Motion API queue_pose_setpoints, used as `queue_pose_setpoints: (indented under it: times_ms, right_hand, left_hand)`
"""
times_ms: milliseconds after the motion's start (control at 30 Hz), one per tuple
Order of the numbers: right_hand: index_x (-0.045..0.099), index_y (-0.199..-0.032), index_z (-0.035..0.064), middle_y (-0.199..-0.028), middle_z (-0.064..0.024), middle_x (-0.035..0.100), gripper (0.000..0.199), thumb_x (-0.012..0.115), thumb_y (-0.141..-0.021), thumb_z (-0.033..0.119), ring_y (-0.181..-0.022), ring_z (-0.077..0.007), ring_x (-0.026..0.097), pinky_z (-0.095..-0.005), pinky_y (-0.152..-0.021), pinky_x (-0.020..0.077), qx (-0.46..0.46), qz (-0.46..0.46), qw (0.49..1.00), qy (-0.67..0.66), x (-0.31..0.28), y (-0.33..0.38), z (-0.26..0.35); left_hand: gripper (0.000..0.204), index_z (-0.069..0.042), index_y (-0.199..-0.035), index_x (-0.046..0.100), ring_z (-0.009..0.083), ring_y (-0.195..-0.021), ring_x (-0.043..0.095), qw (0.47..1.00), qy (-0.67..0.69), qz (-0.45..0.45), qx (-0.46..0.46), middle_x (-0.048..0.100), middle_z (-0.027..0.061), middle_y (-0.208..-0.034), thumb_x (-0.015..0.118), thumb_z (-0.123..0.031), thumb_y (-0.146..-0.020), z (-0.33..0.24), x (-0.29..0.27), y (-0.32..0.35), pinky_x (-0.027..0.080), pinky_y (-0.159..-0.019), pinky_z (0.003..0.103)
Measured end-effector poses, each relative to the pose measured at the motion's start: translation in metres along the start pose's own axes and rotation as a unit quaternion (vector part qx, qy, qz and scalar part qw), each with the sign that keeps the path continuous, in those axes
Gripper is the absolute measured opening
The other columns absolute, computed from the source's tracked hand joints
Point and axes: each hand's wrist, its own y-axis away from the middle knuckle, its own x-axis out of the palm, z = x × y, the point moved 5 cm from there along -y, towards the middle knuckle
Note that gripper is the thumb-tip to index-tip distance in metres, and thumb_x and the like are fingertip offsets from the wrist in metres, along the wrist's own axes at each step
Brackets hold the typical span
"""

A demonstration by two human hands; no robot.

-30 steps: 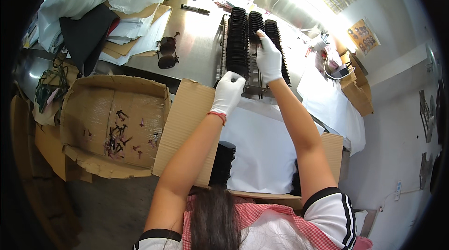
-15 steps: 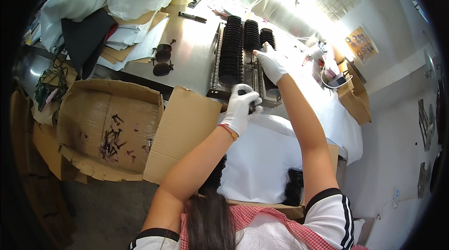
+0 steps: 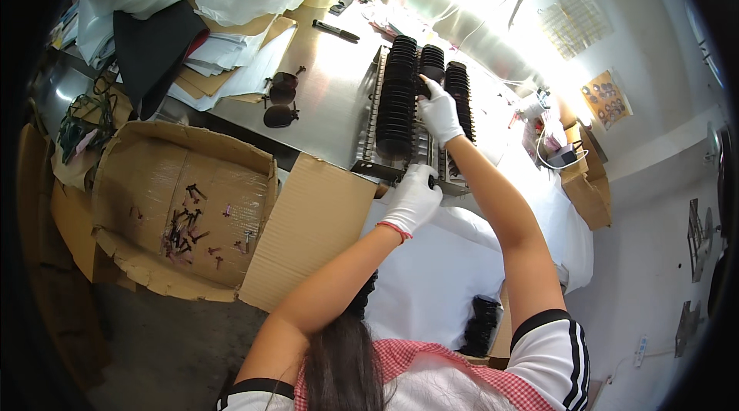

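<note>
A metal rack (image 3: pixel 367 134) on the table holds three rows of dark round lenses (image 3: pixel 396 115) standing on edge. My right hand (image 3: pixel 442 117), in a white glove, reaches in at the middle row (image 3: pixel 433 61). Its thumb and fingers close on a dark lens at the near end of that row. By the rack's front edge is my gloved left hand (image 3: pixel 414 202), fingers curled round dark pieces that look like lenses, mostly hidden by the glove. The right-hand row (image 3: pixel 459 91) stands beside my right hand.
Left of the rack lie several loose dark lenses (image 3: pixel 281 116) and a black marker (image 3: pixel 336 31). A cardboard box (image 3: pixel 138 257) with small dark and pinkish pieces sits at the left. Papers (image 3: pixel 242 53) are piled behind it. White sheeting (image 3: pixel 431 280) covers the box before me.
My right hand has shifted from the right-hand row to the middle row. The left hand has come closer to the rack's front edge. The whole view has moved slightly.
</note>
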Motion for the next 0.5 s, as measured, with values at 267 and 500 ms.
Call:
queue_pose_setpoints:
  times_ms: [267,500]
  right_hand:
    - [0.06,-0.124,0.0049,-0.114,-0.02,0.067,0.039,0.053,-0.086,-0.001,-0.104,-0.035,0.066,-0.0397,-0.091,0.0527,-0.018,-0.032,0.988,0.152,-0.064,-0.012,0.038]
    - [0.06,-0.128,0.0016,-0.121,-0.0209,0.064,0.045,0.057,-0.084,0.009,-0.1,-0.0351,0.065,-0.0395,-0.09,0.0509,-0.124,0.137,0.982,0.048,-0.109,0.105,0.115]
  left_hand:
    - [0.031,-0.006,-0.115,0.06,0.0171,-0.095,0.063,0.975,0.218,0.044,-0.024,0.064,0.0041,-0.106,0.066,-0.016,-0.087,-0.005,0.009,-0.004,0.053,-0.084,0.031]
    - [0.04,-0.027,-0.135,0.049,0.0144,-0.124,0.049,0.663,0.74,0.006,-0.112,0.05,-0.0038,-0.132,0.05,-0.048,-0.101,-0.039,0.009,0.005,0.047,-0.1,0.041]
